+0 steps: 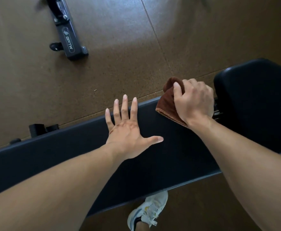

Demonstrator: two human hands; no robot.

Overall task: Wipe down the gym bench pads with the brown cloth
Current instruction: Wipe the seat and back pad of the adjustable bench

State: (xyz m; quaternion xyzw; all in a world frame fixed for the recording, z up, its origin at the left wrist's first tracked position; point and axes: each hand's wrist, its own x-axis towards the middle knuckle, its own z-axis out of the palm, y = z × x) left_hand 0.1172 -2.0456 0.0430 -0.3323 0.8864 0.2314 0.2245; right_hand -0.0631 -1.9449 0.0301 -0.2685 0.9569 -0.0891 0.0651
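While the person leans over the gym bench, the long black pad (86, 157) runs from lower left up toward the right, crosswise in front of them. The right hand (193, 100) is curled around the bunched brown cloth (167, 104), pressing it onto the pad's far right end, just beside the gap before the second black pad (256, 100). The left hand (129, 130) lies flat on the pad with fingers spread, holding nothing, near the cloth on its left. Most unwiped length probably lies leftward, so that braced hand sits in a sweep's path. A white shoe (148, 212) shows below; a machine base (68, 39) stands well apart on the brown floor (119, 55).
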